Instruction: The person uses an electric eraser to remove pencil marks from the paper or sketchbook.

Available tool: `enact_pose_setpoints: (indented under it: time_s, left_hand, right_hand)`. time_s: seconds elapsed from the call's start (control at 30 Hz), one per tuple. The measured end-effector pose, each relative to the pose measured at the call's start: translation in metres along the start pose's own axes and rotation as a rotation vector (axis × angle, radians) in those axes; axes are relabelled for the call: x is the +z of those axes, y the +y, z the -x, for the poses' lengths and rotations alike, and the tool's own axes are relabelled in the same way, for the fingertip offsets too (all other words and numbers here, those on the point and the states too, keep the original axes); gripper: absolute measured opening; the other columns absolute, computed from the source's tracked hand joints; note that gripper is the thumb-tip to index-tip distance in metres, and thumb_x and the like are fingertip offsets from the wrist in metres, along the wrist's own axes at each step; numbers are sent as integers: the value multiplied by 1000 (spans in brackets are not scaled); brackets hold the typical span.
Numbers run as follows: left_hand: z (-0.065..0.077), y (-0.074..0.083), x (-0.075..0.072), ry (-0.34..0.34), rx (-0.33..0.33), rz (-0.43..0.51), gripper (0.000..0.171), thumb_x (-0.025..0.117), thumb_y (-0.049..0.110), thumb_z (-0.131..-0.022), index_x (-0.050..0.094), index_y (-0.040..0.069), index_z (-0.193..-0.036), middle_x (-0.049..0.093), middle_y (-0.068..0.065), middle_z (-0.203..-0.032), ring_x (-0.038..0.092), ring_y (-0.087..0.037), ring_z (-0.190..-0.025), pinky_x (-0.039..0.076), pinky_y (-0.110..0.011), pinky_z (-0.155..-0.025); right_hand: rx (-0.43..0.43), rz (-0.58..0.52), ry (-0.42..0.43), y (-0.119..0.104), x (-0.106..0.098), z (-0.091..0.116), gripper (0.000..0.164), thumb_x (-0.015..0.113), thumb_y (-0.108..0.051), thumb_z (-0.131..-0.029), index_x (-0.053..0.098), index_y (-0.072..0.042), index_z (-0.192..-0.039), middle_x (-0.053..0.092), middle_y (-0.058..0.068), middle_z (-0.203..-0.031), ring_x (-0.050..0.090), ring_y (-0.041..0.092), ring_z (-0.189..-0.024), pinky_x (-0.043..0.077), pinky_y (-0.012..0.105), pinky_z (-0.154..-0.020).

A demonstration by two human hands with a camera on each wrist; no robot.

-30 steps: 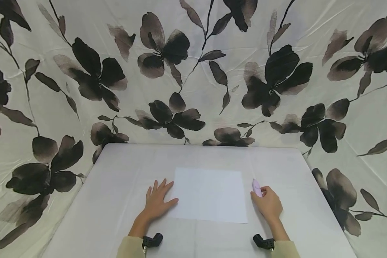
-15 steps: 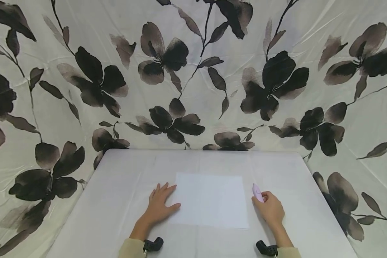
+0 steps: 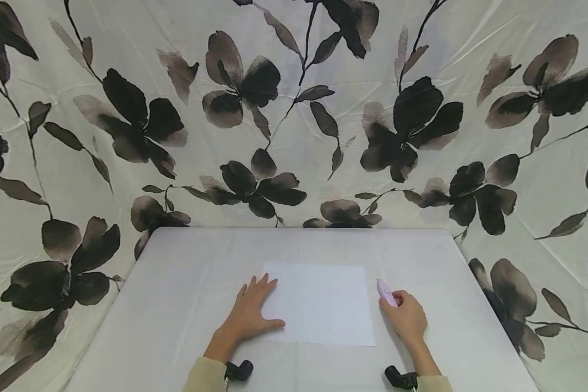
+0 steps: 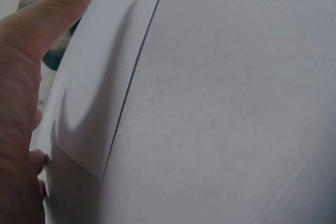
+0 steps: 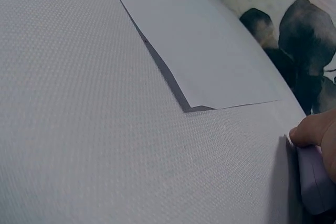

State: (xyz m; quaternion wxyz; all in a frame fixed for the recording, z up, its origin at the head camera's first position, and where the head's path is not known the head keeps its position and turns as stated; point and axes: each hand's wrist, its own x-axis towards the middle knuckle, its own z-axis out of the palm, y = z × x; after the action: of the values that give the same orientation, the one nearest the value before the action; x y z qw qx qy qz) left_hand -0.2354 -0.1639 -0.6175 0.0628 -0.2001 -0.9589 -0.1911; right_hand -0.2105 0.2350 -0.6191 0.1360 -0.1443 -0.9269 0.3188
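A white sheet of paper (image 3: 323, 305) lies flat on the white table. My left hand (image 3: 251, 310) spreads its fingers over the sheet's left edge, its thumb pointing inward across the paper. In the left wrist view, that thumb (image 4: 58, 11) casts a shadow on the sheet. Just off the paper's right side, my right hand (image 3: 408, 318) pinches a slim lilac tool (image 3: 386, 293) with a narrow tip, pointing up and away. The right wrist view has the tool's rounded rear end (image 5: 317, 182) beneath the fingers; its exact kind cannot be told.
The white table (image 3: 201, 250) ends at a straight far edge, with a floral cloth (image 3: 294, 109) hanging behind and at the sides. Black wrist cameras (image 3: 240, 371) sit on both wrists. One near corner of the paper (image 5: 194, 103) lifts slightly, with a shadow under it.
My left hand has slid right, farther over the paper's left edge. The right hand keeps its hold on the lilac tool beside the sheet. The head view has shifted slightly.
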Motion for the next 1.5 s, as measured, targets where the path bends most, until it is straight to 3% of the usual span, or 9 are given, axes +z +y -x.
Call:
enact_pose_setpoints:
  time_s: [0.3,0.5,0.67,0.8,0.93,1.13,1.23,1.33,1.5]
  left_hand:
    - [4,3,11,-20,8,-152,102,45,86,-50,35,30,-135,21,-6,-144,6,-36,-130,6,-54,-101]
    - [4,5,8,23,13,-170,102,46,85,-50,38,28,-134,25,-6,-143,11,-37,-130,10,-55,-100]
    - [5,3,8,25,2,-193,102,44,86,-50,38,29,-134,25,-6,-142,11,-36,-130,11,-54,-100]
    - [5,2,11,21,-10,-199,102,42,87,-50,37,30,-134,23,-5,-143,10,-34,-130,9,-53,-101]
    - [5,2,12,24,-6,-190,102,43,87,-50,37,30,-135,23,-5,-143,10,-34,-130,8,-53,-101]
    - [5,2,13,37,-9,-184,102,43,87,-50,38,30,-134,24,-5,-143,11,-34,-130,10,-54,-100]
    - [5,2,12,33,-17,-185,102,43,87,-50,38,30,-134,24,-5,-143,10,-34,-130,9,-53,-101]
    - [5,3,11,37,-20,-184,101,44,86,-50,38,30,-134,25,-5,-143,10,-33,-131,8,-52,-101]
    - [4,3,11,29,-17,-189,100,43,86,-51,37,30,-134,24,-4,-143,9,-32,-131,8,-52,-102]
  right_hand:
    - [-11,-108,83,0,-2,2,32,72,-31,-70,63,-13,-94,62,2,-79,56,18,-69,38,31,-58]
    - [-49,-223,117,-3,-4,1,32,75,-32,-68,64,-17,-94,61,1,-77,53,15,-69,37,29,-59]
    - [32,-408,91,-5,-4,0,36,77,-38,-63,66,-18,-91,60,0,-80,50,13,-74,38,24,-61]
    - [169,-559,35,-7,-5,0,44,78,-39,-61,64,-14,-94,59,1,-90,48,12,-81,41,19,-65]
    - [320,-799,-38,-13,-10,0,45,77,-30,-66,59,-8,-101,55,2,-91,49,10,-77,45,17,-61]
    - [473,-1466,-240,-25,-21,2,29,61,-21,-83,46,-1,-97,52,0,-75,50,6,-64,43,15,-54]
    - [487,-1647,-354,-27,-23,4,24,53,-27,-89,41,-6,-93,49,0,-70,50,6,-58,42,15,-50]
    - [458,-1669,-388,-30,-22,6,25,50,-29,-90,41,-6,-94,49,0,-66,50,7,-53,41,16,-47]
    - [329,-1548,-336,-32,-15,11,17,54,-17,-88,44,-6,-98,51,3,-64,60,13,-55,45,19,-45]
